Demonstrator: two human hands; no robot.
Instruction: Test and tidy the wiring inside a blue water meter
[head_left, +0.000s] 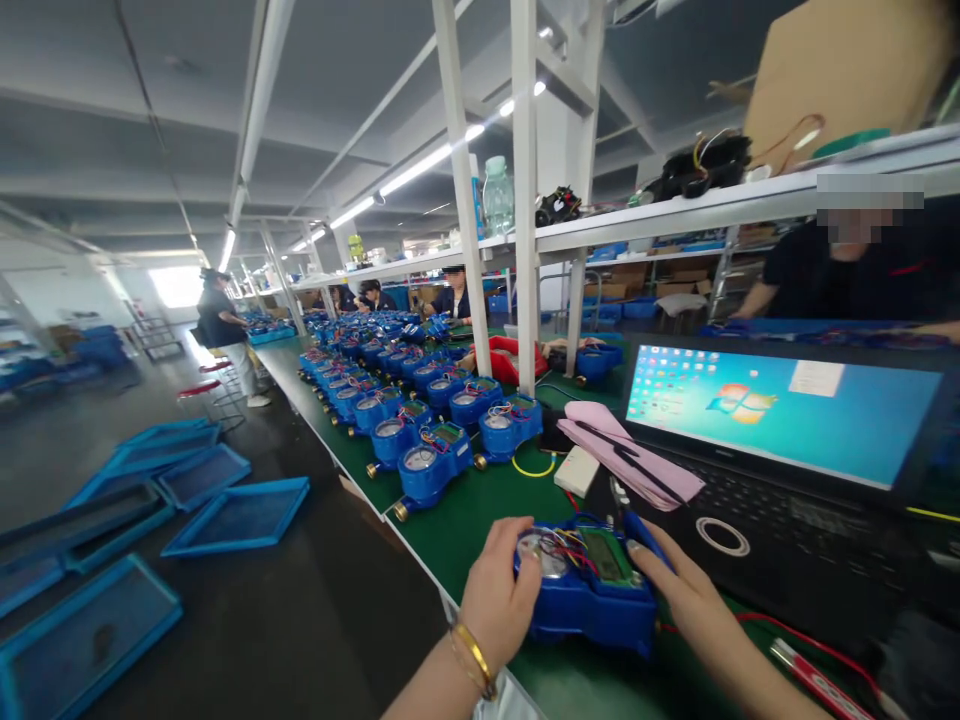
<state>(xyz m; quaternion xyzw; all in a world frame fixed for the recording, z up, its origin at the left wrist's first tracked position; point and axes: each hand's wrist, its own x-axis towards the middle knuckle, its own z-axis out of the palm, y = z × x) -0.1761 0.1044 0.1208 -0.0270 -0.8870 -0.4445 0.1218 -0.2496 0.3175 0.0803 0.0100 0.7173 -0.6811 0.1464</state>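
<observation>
A blue water meter (589, 605) lies on the green bench mat in front of me, its top uncovered. Its round dial, loose coloured wires and a green circuit board with a small display (609, 556) show. My left hand (501, 575) is closed around the meter's dial end, with a gold bracelet on the wrist. At the board end, my right hand (675, 570) grips blue-handled pliers (646, 538), whose metal jaws point up and away. The fingers under the handles are partly hidden. A red wire (795, 640) runs along the mat by my right forearm.
Rows of similar blue meters (431, 465) fill the bench ahead. On the right, a laptop (780, 420) stands behind a pink cloth (626, 455), a white box (576, 470) and a tape ring (722, 537). Blue trays (236, 515) lie on the floor left. Several people work beyond.
</observation>
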